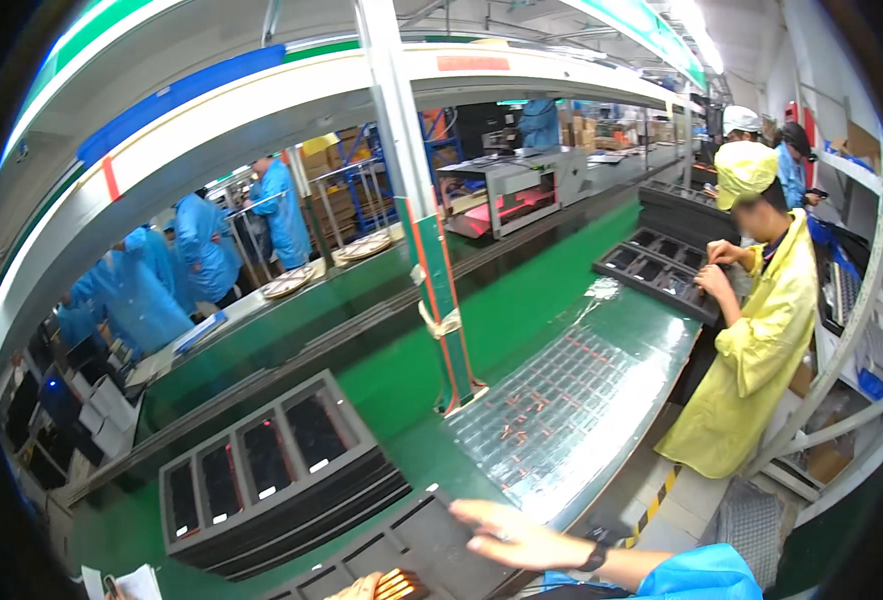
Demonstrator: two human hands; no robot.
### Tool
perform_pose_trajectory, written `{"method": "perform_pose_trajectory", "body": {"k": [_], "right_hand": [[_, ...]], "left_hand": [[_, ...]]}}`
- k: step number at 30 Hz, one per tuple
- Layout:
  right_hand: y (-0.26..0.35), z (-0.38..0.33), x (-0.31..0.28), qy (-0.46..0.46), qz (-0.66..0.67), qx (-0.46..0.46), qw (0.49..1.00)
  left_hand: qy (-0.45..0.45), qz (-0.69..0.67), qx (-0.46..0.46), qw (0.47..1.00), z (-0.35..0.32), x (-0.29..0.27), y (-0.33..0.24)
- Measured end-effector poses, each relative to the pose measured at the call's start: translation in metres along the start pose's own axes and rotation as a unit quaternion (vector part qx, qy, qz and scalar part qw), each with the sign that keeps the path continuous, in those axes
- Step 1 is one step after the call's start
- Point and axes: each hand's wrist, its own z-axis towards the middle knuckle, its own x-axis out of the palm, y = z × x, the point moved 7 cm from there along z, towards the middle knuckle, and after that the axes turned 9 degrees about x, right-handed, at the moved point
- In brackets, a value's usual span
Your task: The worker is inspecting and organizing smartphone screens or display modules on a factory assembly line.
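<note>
The left hand (358,588) touches a copper-striped part (396,584), finger closure indeterminable; the right hand (512,535) spreads its fingers over a seemingly unfinished tray (447,548); the adjacent tray stack (337,508) appears filled on top.

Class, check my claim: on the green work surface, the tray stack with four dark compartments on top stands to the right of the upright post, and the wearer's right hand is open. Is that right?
Not quite: on the green work surface, that tray stack stands to the left of the upright post, as the head view shows. The right hand is indeed open.
</note>
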Motion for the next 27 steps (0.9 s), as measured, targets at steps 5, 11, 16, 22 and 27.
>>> {"method": "perform_pose_trajectory", "body": {"k": [5, 11, 16, 22, 27], "right_hand": [[-0.053, -0.033, -0.207, -0.333, -0.281, 0.009, 0.9], [-0.158, -0.04, -0.401, -0.463, -0.434, 0.06, 0.77], [-0.163, 0.002, -0.426, -0.391, -0.54, 0.065, 0.743], [-0.164, 0.034, -0.425, -0.2, -0.683, 0.024, 0.702], [-0.158, 0.045, -0.428, -0.136, -0.735, -0.015, 0.664]], "left_hand": [[0.021, 0.033, 0.01, 0.999, -0.002, 0.006, -0.012], [-0.076, 0.071, -0.03, 0.994, -0.014, 0.006, -0.021], [-0.117, 0.139, -0.092, 0.979, -0.025, 0.012, -0.031], [-0.173, 0.171, -0.12, 0.963, -0.036, 0.026, -0.031], [-0.2, 0.175, -0.108, 0.958, -0.037, 0.025, -0.038]]}}
